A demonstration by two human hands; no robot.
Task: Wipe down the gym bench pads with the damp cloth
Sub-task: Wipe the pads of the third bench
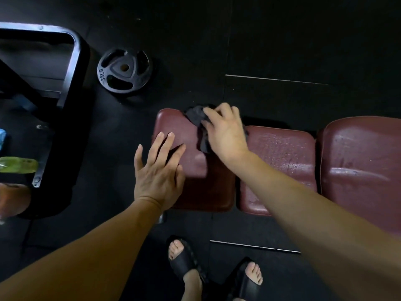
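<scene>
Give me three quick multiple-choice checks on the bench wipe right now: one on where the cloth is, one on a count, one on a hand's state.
1. Where is the dark cloth?
A. on the far edge of the leftmost pad
B. on the floor by the weight plate
C. on the rightmost pad

2. How many maroon pads show?
A. one
B. two
C. three

3. What is the left hand doing?
A. gripping the cloth
B. lying flat with straight fingers on the leftmost pad
C. lifting the weight plate

Answers:
1. A, the right hand holds the cloth there.
2. C, the leftmost pad, the middle pad and the right pad sit in a row.
3. B, its fingers are spread and hold nothing.
</scene>
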